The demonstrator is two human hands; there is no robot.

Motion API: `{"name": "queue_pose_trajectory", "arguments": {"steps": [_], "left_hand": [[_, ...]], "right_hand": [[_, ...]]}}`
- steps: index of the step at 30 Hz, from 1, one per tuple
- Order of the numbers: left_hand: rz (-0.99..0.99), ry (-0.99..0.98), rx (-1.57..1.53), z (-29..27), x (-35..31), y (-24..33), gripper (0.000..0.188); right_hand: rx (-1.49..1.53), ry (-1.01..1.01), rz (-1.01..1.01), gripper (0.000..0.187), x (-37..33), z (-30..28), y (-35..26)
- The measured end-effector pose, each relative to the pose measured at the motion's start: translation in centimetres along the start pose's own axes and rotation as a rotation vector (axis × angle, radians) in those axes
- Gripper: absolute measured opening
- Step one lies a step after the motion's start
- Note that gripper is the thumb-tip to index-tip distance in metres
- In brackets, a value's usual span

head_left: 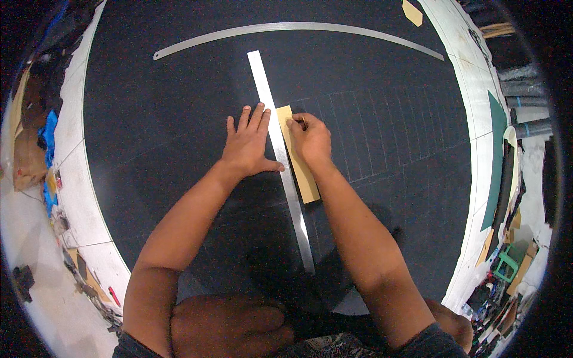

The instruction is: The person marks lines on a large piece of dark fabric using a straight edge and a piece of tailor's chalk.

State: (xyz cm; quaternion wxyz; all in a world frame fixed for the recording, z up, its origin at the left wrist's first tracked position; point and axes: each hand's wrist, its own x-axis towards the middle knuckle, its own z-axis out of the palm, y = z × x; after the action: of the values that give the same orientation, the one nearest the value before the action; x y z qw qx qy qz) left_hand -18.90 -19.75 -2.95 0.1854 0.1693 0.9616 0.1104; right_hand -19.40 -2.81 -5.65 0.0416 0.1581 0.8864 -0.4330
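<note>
My left hand [248,143] lies flat with fingers spread on a large black sheet [149,131], its thumb pressing a straight steel ruler [280,155] that runs away from me. My right hand [310,138] is closed on a small marking tool [302,122], its tip at the ruler's right edge. Under that hand lies a narrow tan cardboard strip [304,176], set against the ruler. Faint ruled lines forming a grid [394,131] cover the sheet to the right of the strip.
A long steel ruler [298,28] lies across the far part of the sheet. A tan scrap [412,12] sits at the far right corner. Dark green sheets and rolled material [495,161] are stacked at the right; scraps and clutter [48,149] line the floor at left.
</note>
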Motion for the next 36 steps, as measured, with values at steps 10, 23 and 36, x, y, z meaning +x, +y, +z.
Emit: {"name": "queue_pose_trajectory", "arguments": {"steps": [10, 23, 36], "left_hand": [[-0.013, -0.017, 0.003, -0.2, 0.0, 0.2, 0.140], [0.006, -0.011, 0.025, -0.1, 0.2, 0.2, 0.137], [-0.004, -0.056, 0.050, -0.7, 0.0, 0.3, 0.146]], "right_hand": [[0.035, -0.022, 0.022, 0.028, 0.0, -0.1, 0.1], [0.003, -0.056, 0.031, 0.030, -0.3, -0.8, -0.5], [0.254, -0.163, 0.253, 0.024, -17.2, -7.4, 8.3]]}}
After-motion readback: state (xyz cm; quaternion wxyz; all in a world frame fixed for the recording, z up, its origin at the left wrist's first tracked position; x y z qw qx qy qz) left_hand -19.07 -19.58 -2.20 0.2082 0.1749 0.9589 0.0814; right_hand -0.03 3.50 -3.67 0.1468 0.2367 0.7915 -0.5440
